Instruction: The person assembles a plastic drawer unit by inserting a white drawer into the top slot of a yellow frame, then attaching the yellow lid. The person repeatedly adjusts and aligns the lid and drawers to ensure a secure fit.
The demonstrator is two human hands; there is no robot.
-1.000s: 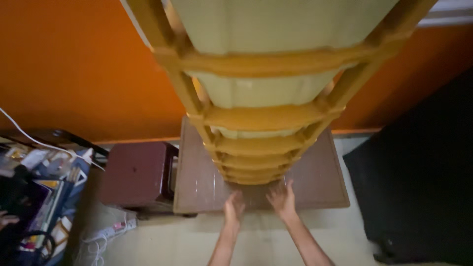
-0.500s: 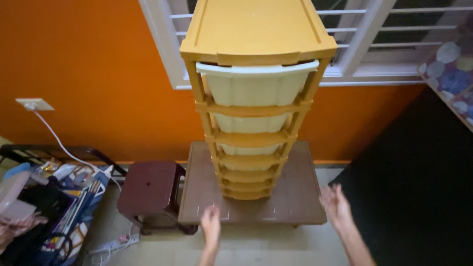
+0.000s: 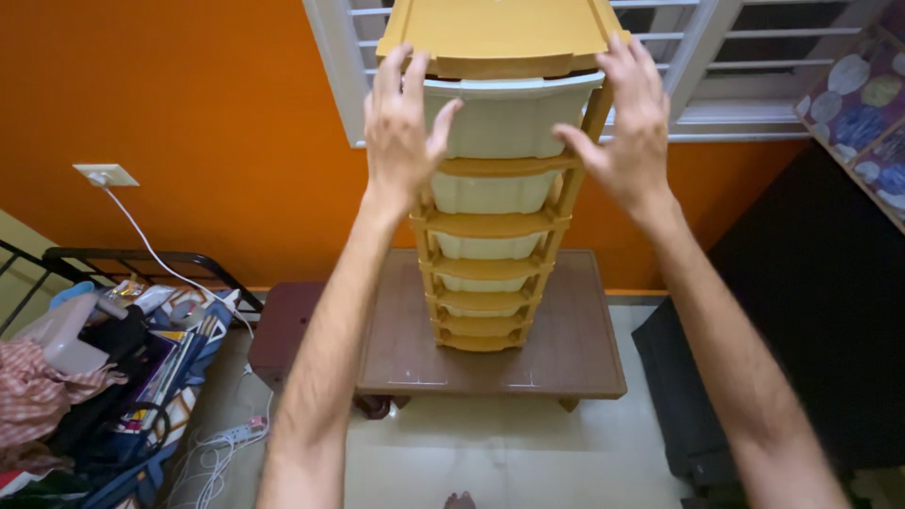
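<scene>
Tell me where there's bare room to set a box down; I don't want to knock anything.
The brown low table is bare left and right of the tall drawer tower. Pale floor in front is open. Crowded: the left side, with clothes and bags and a power strip.

Both open hands, the left hand [image 3: 401, 123] and right hand [image 3: 627, 123], flank the top of a tall yellow drawer tower [image 3: 490, 188] on a low brown table [image 3: 575, 353], seemingly touching its frame.

Yellow-and-cream drawer tower [image 3: 490, 188], orange wall [image 3: 207, 113]
</scene>
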